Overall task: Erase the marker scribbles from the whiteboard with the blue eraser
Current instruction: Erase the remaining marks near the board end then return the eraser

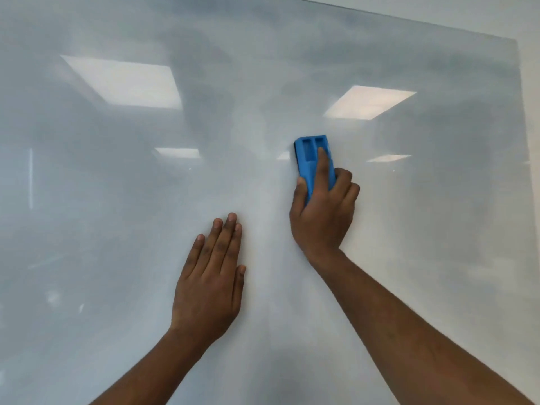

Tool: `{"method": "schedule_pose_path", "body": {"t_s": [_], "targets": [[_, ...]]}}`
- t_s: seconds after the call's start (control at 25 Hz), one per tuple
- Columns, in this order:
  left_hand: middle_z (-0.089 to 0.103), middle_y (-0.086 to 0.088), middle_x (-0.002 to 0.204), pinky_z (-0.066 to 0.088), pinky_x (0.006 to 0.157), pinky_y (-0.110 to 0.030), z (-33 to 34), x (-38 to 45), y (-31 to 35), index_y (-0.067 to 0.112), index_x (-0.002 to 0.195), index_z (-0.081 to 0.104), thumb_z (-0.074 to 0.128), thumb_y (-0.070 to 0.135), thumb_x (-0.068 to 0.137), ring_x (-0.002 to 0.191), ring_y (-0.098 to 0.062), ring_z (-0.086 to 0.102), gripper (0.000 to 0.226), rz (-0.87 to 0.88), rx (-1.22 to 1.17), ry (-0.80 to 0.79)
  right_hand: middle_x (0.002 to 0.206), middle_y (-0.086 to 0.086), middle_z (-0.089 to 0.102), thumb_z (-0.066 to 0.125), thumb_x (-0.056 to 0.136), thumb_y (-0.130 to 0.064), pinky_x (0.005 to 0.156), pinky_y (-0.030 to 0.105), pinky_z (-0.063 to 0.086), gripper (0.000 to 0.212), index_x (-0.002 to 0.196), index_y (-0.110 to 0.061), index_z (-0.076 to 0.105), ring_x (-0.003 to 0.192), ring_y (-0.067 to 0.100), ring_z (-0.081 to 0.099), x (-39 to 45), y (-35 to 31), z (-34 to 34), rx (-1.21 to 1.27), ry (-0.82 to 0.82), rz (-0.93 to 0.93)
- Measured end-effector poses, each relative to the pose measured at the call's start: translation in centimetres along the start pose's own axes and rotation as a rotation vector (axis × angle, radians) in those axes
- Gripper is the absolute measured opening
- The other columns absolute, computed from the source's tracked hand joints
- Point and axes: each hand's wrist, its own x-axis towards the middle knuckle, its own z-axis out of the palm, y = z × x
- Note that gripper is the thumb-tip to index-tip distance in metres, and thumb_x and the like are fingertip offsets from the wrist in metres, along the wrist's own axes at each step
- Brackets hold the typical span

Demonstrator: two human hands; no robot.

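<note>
A glossy whiteboard (117,200) fills almost the whole view. Pressed flat against it near the centre is the blue eraser (309,156), standing upright with two recessed slots at its top. My right hand (323,211) grips the eraser from below, index finger stretched along its back. My left hand (210,282) rests flat on the board lower left of the eraser, fingers together and holding nothing. I see no marker scribbles on the visible surface, only faint grey smudging.
The board's top edge (409,17) and right edge (523,171) meet a pale wall (531,83) at the upper right. Reflections of ceiling light panels (368,102) glare on the board.
</note>
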Motion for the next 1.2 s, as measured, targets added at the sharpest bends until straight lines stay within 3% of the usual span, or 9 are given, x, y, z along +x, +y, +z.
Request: {"method": "schedule_pose_path", "body": {"t_s": [0.28, 0.4, 0.6, 0.96, 1.2], "targets": [[0.012, -0.007, 0.181, 0.012, 0.135, -0.041, -2.5, -5.3, -3.0, 0.008, 0.17, 0.018, 0.038, 0.03, 0.108, 0.168, -0.023, 0.009, 0.069, -0.189, -0.01, -0.109, 0.131, 0.014, 0.053, 0.045, 0.104, -0.045, 0.078, 0.04, 0.048, 0.064, 0.163, -0.024, 0.03, 0.103, 0.03, 0.049, -9.3, -5.8, -1.0, 0.077, -0.211, -0.422], [0.004, -0.007, 0.181, 0.009, 0.136, -0.043, -4.1, -6.6, -6.4, 0.008, 0.171, 0.012, 0.034, 0.039, 0.109, 0.169, -0.023, 0.002, 0.073, -0.271, 0.026, -0.15, 0.142, 0.014, 0.045, 0.049, 0.097, -0.039, 0.085, 0.042, 0.046, 0.075, 0.165, -0.024, 0.02, 0.11, 0.032, 0.046, -9.9, -6.3, -1.8, 0.126, -0.293, -0.368], [0.005, -0.009, 0.181, 0.011, 0.135, -0.043, -7.1, -10.0, -13.0, 0.005, 0.17, 0.013, 0.032, 0.046, 0.11, 0.168, -0.027, 0.006, 0.076, -0.26, 0.178, -0.202, 0.143, 0.019, 0.048, 0.062, 0.097, -0.026, 0.099, 0.047, 0.049, 0.069, 0.161, -0.018, 0.037, 0.118, 0.035, 0.047, -10.2, -6.3, -2.3, 0.282, -0.247, -0.356], [0.005, -0.004, 0.182, 0.016, 0.134, -0.046, -10.0, -13.8, -20.1, 0.01, 0.172, 0.011, 0.035, 0.054, 0.11, 0.168, -0.023, 0.005, 0.08, -0.249, 0.224, -0.25, 0.136, 0.026, 0.047, 0.06, 0.098, -0.04, 0.088, 0.045, 0.051, 0.071, 0.161, -0.021, 0.035, 0.114, 0.038, 0.047, -13.1, -11.8, -0.4, 0.323, -0.193, -0.154], [0.005, -0.002, 0.182, 0.014, 0.134, -0.046, -10.8, -15.7, -25.3, 0.012, 0.172, 0.01, 0.036, 0.055, 0.11, 0.168, -0.022, 0.006, 0.08, -0.166, 0.216, -0.238, 0.133, 0.026, 0.05, 0.058, 0.098, -0.032, 0.09, 0.047, 0.053, 0.065, 0.159, -0.017, 0.04, 0.113, 0.039, 0.048, -16.6, -21.1, 1.6, 0.307, -0.148, -0.296]]}}
